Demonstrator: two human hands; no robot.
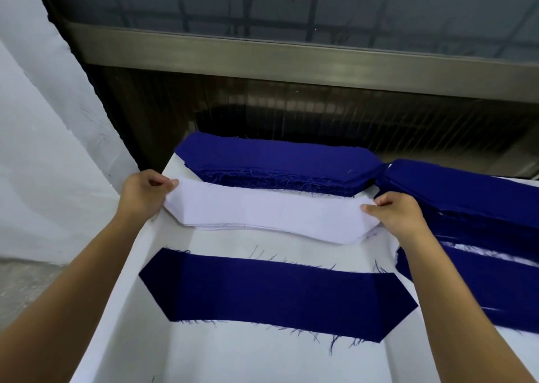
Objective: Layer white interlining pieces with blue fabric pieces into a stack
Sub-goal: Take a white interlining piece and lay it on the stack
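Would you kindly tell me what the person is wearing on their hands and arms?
Nothing that shows. The left hand and right hand are bare, with no gloves or rings in view. The left forearm and right forearm are uncovered as far as the picture's edge: no sleeve, watch or bracelet shows.

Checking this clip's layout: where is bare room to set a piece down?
Bare table cover lies nearer than the single blue piece, plus a narrow band between it and the white interlining. Crowded: far blue stack and right blue stacks.
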